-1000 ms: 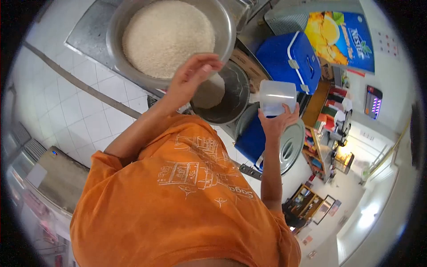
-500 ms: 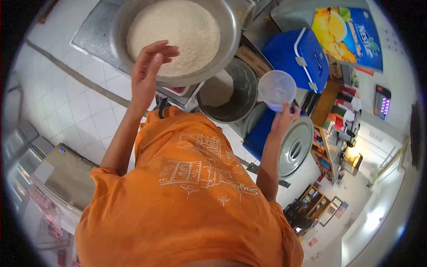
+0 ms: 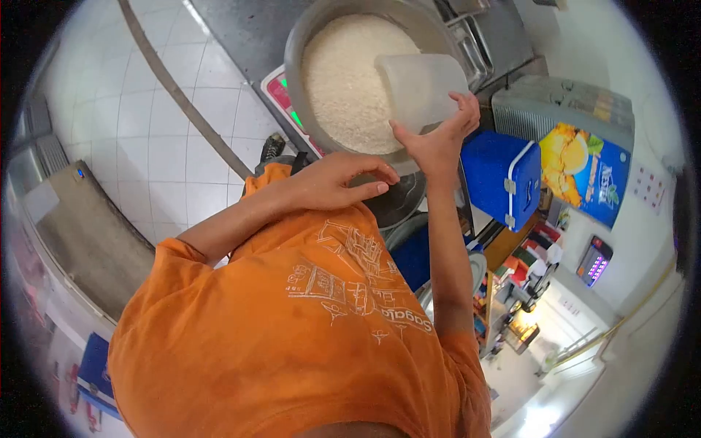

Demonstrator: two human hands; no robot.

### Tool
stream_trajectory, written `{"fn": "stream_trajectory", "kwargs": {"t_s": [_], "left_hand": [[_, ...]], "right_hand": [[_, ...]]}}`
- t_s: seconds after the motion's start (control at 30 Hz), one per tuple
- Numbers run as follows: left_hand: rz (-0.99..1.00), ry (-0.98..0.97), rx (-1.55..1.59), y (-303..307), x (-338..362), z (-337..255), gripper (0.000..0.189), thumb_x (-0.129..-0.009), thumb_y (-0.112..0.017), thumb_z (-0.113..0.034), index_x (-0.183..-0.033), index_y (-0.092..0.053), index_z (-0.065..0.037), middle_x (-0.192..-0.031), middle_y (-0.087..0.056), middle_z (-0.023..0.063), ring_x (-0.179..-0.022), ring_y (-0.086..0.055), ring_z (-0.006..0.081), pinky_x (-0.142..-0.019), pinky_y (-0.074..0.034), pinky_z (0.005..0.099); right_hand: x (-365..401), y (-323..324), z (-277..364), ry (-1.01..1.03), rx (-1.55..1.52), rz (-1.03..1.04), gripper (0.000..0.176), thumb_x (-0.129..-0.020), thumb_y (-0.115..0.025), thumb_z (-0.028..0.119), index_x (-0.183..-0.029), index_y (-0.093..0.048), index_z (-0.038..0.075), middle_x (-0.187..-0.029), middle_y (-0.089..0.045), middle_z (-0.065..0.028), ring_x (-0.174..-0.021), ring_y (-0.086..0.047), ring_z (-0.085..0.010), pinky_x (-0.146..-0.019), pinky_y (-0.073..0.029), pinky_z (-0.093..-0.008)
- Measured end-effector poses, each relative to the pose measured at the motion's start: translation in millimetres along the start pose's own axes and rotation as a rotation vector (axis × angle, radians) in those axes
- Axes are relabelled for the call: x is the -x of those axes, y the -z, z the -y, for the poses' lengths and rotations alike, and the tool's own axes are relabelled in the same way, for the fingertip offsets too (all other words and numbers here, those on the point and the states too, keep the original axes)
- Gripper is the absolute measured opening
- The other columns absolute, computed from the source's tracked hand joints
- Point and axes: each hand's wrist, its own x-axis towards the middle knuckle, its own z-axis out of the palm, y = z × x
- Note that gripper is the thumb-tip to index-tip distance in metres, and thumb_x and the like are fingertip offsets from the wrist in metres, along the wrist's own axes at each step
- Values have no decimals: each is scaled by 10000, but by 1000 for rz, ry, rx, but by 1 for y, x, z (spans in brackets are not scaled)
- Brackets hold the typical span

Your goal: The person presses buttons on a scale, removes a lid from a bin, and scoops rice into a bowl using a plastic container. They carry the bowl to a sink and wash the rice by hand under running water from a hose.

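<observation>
Plastic tub (image 3: 431, 87): translucent, whitish, smooth-walled. Tipped on its side over the right part of the basin, held in the right hand (image 3: 442, 142). Couldn't tell if it touched the rice.
Metal basin (image 3: 298, 40): round, wide, dull grey, upright at the counter (image 3: 252, 29) edge, pink-edged scale (image 3: 276, 89) showing beside its base.
Rice (image 3: 339, 80): white, dry-looking, loose grains, broad pile inside the basin, surface slightly uneven.

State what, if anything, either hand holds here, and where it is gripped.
The right hand holds a translucent plastic container by the side nearest the person, thumb and fingers spread apart. The left hand holds nothing visible.
</observation>
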Motion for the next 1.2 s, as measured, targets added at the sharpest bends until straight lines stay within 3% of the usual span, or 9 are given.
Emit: {"fn": "stream_trajectory", "kwargs": {"t_s": [0.1,0.2,0.27,0.57,0.67,0.9,0.97,1.07,1.2], "left_hand": [[-36,32,59,16,10,-2,305,-1001,-567,-252,-1213,-620,-39,-1157,-685,108,-1088,-640,224,-928,-490,359],[-100,-1,78,28,19,-4,313,-988,-563,-243,-1221,-611,-39,-1146,-693,114,-1067,-652,236,-921,-490,362],[-107,2,87,33,26,-4,312,-995,-556,-248,-1223,-607,-40,-1145,-692,108,-1057,-651,228,-920,-488,362],[-1,-57,35,27,27,-4,319,-1007,-541,-259,-1235,-602,-44,-1177,-673,117,-1118,-630,241,-969,-476,385],[7,-89,36,20,23,0,318,-1006,-543,-272,-1218,-603,-43,-1173,-669,124,-1124,-629,254,-976,-472,392],[81,-94,44,9,18,5,289,-1003,-548,-239,-1212,-603,-46,-1163,-669,130,-1120,-632,258,-968,-479,386],[102,-105,42,7,17,6,281,-998,-557,-227,-1207,-607,-46,-1154,-673,129,-1108,-638,255,-956,-488,385],[103,-88,10,5,18,2,279,-995,-564,-232,-1196,-616,-45,-1149,-675,128,-1098,-643,258,-952,-491,389],[156,-49,5,8,22,-5,285,-995,-565,-229,-1205,-613,-43,-1177,-669,125,-1097,-642,268,-954,-490,388]], "right_hand": [[-11,-8,-9,-110,-99,85,967,-586,-890,256,-1325,-304,43,-1326,-380,-195,-1278,-366,-350,-1069,-326,-488],[-20,-1,-53,-698,-897,-4,722,-784,-778,240,-1345,-369,39,-1300,-470,-172,-1211,-497,-328,-1040,-418,-484],[-23,16,-86,-897,-1195,-73,598,-881,-671,319,-1370,-433,73,-1382,-472,-148,-1276,-470,-351,-1061,-423,-542],[16,90,-83,-957,-1546,-99,799,-841,-693,415,-1492,-343,111,-1511,-356,-186,-1382,-348,-414,-1053,-358,-685],[36,95,-75,-1048,-1441,-186,733,-864,-652,405,-1473,-370,110,-1506,-384,-165,-1352,-396,-396,-1077,-351,-658],[66,122,-74,-1016,-1452,-286,739,-866,-653,405,-1477,-361,109,-1507,-382,-166,-1343,-398,-412,-1075,-332,-687],[72,130,-68,-955,-1471,-292,810,-844,-681,435,-1507,-323,138,-1557,-274,-192,-1405,-300,-420,-1046,-340,-713],[98,141,-85,-961,-1331,-425,710,-886,-640,399,-1448,-374,57,-1482,-397,-193,-1337,-402,-408,-1060,-367,-675],[147,156,-110,-824,-1024,-500,734,-848,-717,356,-1393,-376,4,-1426,-406,-236,-1284,-442,-402,-1104,-363,-592]]}}
